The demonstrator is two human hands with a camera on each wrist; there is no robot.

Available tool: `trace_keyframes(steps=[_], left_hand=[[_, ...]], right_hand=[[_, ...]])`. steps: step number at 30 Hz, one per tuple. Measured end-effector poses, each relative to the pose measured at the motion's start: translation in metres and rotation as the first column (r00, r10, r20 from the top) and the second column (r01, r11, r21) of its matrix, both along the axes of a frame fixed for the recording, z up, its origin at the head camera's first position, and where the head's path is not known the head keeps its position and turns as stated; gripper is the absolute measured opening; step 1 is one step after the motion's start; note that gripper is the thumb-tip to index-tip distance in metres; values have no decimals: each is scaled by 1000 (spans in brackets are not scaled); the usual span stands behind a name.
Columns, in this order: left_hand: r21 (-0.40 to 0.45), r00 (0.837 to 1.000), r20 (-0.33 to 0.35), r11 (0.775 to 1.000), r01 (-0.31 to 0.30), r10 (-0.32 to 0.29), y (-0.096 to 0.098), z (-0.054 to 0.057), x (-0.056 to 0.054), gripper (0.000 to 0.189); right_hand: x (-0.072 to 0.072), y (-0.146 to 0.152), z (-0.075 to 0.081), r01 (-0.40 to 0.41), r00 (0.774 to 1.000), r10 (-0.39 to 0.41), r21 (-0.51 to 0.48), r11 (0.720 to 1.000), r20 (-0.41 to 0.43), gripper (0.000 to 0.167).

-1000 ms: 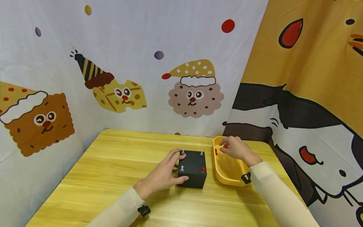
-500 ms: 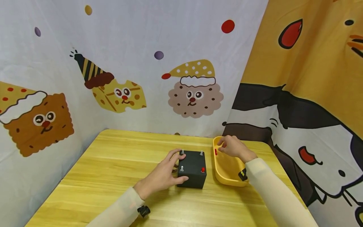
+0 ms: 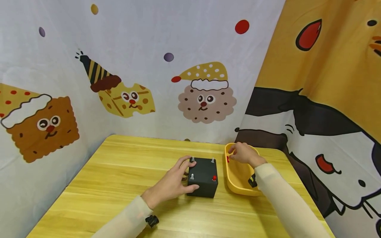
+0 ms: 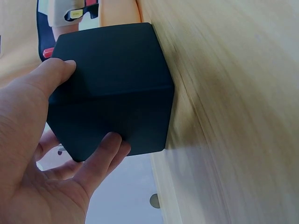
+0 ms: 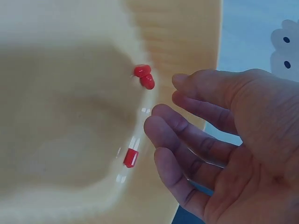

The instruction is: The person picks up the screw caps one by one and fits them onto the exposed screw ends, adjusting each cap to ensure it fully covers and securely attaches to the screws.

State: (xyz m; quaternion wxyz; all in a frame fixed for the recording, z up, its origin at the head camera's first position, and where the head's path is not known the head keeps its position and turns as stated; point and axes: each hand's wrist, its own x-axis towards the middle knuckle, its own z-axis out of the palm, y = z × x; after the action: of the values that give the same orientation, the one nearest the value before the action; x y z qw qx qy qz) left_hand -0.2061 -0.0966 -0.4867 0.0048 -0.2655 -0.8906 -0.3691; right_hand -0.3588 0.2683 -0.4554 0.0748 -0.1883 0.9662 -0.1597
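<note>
My left hand (image 3: 166,185) steadies a black box (image 3: 205,168), its thumb on the near face and its fingers along the left and far sides. Small metal toggle switches stand near the box's top corners; the near right one wears a red cap (image 3: 214,178). My right hand (image 3: 243,153) reaches inside the far end of a yellow tray (image 3: 242,191), fingers loosely bent with nothing between them. In the right wrist view, two red caps (image 5: 142,71) lie together ahead of the fingertips, and a single red cap (image 5: 131,157) lies further along the tray's edge.
The tray stands just right of the box on a wooden table (image 3: 119,165). Behind the table hangs a white cloth (image 3: 134,39) with cartoon prints, and a printed yellow cloth (image 3: 339,66) hangs at the right.
My right hand has drawn slightly left and lower inside the tray, toward the red caps. The left hand and the box keep their place; the head view has shifted a little.
</note>
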Motion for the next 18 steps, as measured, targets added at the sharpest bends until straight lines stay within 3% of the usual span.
trace_keyframes(steps=[9,18], left_hand=[[3,1000,-11,1000,10,-10,0,0,-1,77],[-17,1000,-16,1000,5,-5,0,0,0,78]], right_hand=[[-10,-2,-8,15,1000,-15,3,1000,14,23],[-11,-5,-11,13,1000,-14,15,1000,23,20]])
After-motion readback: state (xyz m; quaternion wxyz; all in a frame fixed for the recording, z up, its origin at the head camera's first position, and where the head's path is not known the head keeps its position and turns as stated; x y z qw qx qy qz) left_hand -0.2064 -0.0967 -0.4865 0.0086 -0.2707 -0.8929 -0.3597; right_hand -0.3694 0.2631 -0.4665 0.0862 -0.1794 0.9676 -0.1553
